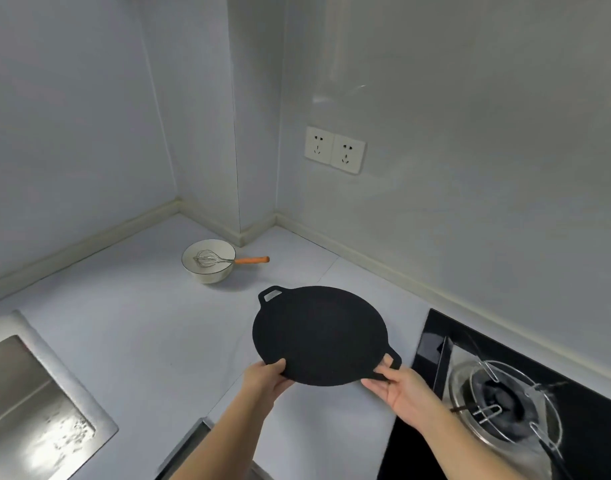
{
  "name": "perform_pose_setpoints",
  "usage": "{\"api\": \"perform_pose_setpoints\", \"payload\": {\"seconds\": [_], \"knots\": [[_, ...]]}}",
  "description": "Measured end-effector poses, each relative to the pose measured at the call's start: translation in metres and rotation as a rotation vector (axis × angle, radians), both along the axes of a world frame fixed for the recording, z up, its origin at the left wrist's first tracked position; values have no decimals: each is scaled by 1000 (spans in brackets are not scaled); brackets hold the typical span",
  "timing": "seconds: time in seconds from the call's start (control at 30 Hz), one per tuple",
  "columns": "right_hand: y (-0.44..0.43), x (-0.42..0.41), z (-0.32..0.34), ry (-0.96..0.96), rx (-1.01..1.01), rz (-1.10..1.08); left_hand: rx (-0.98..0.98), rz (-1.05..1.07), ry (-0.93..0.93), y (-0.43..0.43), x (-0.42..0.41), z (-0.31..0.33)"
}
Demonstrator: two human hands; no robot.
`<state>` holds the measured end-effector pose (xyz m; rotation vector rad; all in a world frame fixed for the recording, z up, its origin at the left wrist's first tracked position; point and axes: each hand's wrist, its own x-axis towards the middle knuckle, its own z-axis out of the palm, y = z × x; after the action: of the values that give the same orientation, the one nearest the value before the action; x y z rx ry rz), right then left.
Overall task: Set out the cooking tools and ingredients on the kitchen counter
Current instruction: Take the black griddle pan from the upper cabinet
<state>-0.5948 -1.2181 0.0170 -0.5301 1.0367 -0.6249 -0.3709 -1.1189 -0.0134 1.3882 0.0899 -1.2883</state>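
A round black griddle pan (321,332) with two loop handles is held just above the white counter (141,323). My left hand (266,379) grips its near left rim. My right hand (399,386) holds the near right loop handle, with fingers through and under it. Farther back, near the wall corner, a white bowl (210,270) stands on the counter. A wire whisk (227,260) with an orange handle lies in it, the handle sticking out to the right.
A steel sink (27,393) is set into the counter at the left. A black glass gas hob with a metal burner ring (504,400) lies at the right. Two wall sockets (335,149) sit above the counter.
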Motion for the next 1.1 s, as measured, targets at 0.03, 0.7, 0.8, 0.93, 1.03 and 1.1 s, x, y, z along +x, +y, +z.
{"api": "perform_pose_setpoints", "payload": {"seconds": [0.03,0.7,0.8,0.93,1.03,1.1], "knots": [[-4,6,-5,17,9,-18,19,-16,-4,-6,8,-5],[-71,102,-34,232,144,-311,379,-439,-400,-83,103,-34],[-74,101,-35,184,145,-327,409,-472,-418,-88,107,-35],[-65,96,-35,168,135,-316,416,-504,-480,-85,104,-33],[-48,82,-34,156,130,-335,349,-533,-521,-75,88,-26],[-34,69,-31,126,119,-343,260,-547,-527,-67,70,-19]]}}
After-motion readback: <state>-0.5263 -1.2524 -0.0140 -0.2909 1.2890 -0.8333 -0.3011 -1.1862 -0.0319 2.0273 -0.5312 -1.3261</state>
